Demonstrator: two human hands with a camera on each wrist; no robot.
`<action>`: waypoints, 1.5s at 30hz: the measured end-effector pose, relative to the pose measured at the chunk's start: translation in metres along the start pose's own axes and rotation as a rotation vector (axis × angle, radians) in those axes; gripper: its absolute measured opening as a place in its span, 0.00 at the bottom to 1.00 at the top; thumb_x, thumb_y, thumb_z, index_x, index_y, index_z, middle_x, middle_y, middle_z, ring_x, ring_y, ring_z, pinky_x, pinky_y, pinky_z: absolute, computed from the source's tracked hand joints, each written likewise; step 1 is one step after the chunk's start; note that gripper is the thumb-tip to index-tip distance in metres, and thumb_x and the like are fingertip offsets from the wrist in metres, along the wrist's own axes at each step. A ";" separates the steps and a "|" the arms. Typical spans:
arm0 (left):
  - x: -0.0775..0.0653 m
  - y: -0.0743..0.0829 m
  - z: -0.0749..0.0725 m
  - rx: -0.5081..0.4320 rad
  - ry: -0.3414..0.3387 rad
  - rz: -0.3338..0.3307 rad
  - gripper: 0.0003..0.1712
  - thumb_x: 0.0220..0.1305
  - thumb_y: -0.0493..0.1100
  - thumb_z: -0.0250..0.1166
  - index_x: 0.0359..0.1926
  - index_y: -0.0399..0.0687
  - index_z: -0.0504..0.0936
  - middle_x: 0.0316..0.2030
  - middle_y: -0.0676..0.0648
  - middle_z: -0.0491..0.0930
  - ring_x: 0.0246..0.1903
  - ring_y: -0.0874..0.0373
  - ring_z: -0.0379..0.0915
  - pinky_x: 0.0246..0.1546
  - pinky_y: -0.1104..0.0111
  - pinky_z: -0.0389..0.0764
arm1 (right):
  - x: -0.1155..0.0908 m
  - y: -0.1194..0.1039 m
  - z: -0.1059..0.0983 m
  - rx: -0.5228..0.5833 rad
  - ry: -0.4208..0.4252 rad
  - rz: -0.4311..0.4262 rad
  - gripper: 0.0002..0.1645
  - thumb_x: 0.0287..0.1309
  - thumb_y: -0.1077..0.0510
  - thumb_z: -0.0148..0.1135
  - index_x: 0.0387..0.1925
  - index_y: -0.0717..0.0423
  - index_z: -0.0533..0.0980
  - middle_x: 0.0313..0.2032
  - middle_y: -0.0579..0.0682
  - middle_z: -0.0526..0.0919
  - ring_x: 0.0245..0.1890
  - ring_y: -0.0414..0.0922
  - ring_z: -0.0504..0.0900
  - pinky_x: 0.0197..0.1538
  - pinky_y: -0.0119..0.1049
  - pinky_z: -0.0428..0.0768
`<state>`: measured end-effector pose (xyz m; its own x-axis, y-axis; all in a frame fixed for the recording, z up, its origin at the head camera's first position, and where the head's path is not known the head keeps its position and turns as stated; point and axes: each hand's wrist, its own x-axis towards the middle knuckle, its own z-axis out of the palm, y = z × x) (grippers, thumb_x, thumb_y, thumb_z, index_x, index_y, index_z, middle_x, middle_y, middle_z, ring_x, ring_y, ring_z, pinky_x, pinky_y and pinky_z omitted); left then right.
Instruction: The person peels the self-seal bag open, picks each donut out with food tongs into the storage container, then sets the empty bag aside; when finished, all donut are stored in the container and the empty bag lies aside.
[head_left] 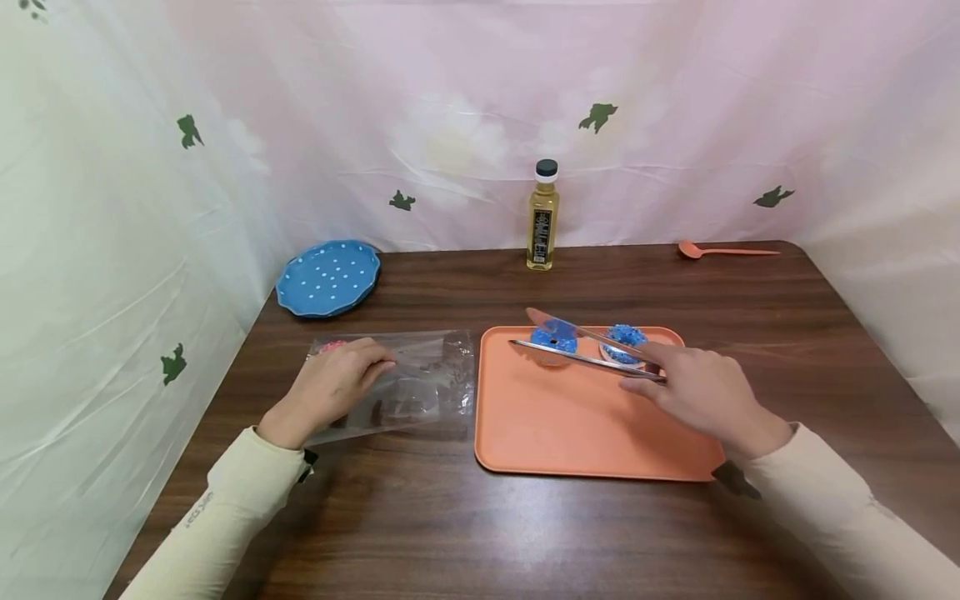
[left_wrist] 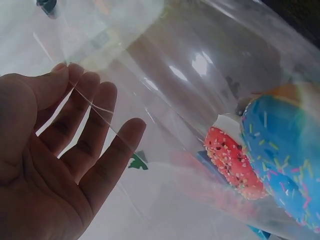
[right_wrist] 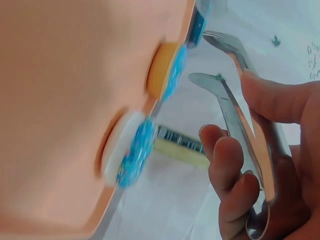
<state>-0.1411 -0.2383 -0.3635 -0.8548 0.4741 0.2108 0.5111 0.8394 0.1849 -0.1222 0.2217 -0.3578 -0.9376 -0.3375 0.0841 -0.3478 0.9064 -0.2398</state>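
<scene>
My left hand (head_left: 337,379) pinches the edge of a clear plastic bag (head_left: 427,383) between thumb and finger, left of the tray. Through the film, the left wrist view shows a pink-red donut (left_wrist: 232,162) with pale sprinkles and a blue donut (left_wrist: 275,150) with coloured sprinkles. Metal tongs (head_left: 592,362) are in my right hand (head_left: 705,392), their arms spread apart with nothing between the tips. They hover over the orange tray (head_left: 570,433), where a blue-iced donut (head_left: 540,337) and a blue-topped donut with a white base (head_left: 628,333) lie near the back rim.
Behind the tray stands a bottle of yellow liquid (head_left: 542,225) with a dark cap. A blue dotted plate (head_left: 327,279) sits at the back left, and an orange spoon (head_left: 690,249) lies at the back right. Curtains hang behind the brown table (head_left: 420,517) and at both sides.
</scene>
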 end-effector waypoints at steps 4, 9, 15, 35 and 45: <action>0.000 -0.001 0.001 0.000 0.008 0.012 0.08 0.69 0.45 0.67 0.44 0.48 0.88 0.38 0.53 0.84 0.35 0.58 0.82 0.35 0.57 0.82 | 0.009 -0.015 0.007 0.013 -0.005 -0.072 0.19 0.61 0.41 0.69 0.42 0.50 0.81 0.16 0.40 0.64 0.14 0.39 0.61 0.17 0.36 0.57; 0.001 0.000 0.001 -0.001 0.012 0.013 0.07 0.69 0.45 0.67 0.44 0.49 0.88 0.38 0.53 0.84 0.35 0.58 0.82 0.35 0.57 0.82 | 0.017 -0.032 0.015 0.015 -0.019 -0.156 0.19 0.61 0.42 0.69 0.44 0.50 0.84 0.20 0.36 0.73 0.18 0.34 0.67 0.19 0.35 0.64; 0.000 0.000 0.000 0.009 0.008 0.010 0.07 0.70 0.45 0.66 0.43 0.50 0.87 0.38 0.53 0.84 0.35 0.59 0.81 0.35 0.58 0.82 | 0.029 -0.053 0.024 0.010 -0.064 -0.196 0.21 0.60 0.41 0.70 0.46 0.51 0.84 0.22 0.36 0.73 0.18 0.35 0.68 0.19 0.33 0.67; -0.001 0.001 -0.005 0.009 0.008 0.002 0.06 0.69 0.44 0.68 0.43 0.50 0.88 0.37 0.54 0.84 0.34 0.60 0.81 0.34 0.58 0.82 | 0.078 -0.105 0.060 0.101 -0.150 -0.317 0.24 0.60 0.39 0.70 0.47 0.53 0.82 0.30 0.43 0.84 0.16 0.34 0.71 0.16 0.34 0.69; -0.002 0.001 -0.008 0.003 0.000 -0.009 0.08 0.70 0.45 0.66 0.45 0.50 0.88 0.39 0.53 0.85 0.35 0.60 0.81 0.33 0.58 0.82 | 0.090 -0.109 0.061 0.227 -0.313 -0.261 0.31 0.57 0.48 0.75 0.57 0.58 0.77 0.42 0.49 0.83 0.34 0.43 0.80 0.34 0.41 0.78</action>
<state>-0.1379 -0.2405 -0.3561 -0.8596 0.4663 0.2090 0.5028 0.8446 0.1839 -0.1686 0.0768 -0.3829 -0.7601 -0.6391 -0.1176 -0.5295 0.7141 -0.4580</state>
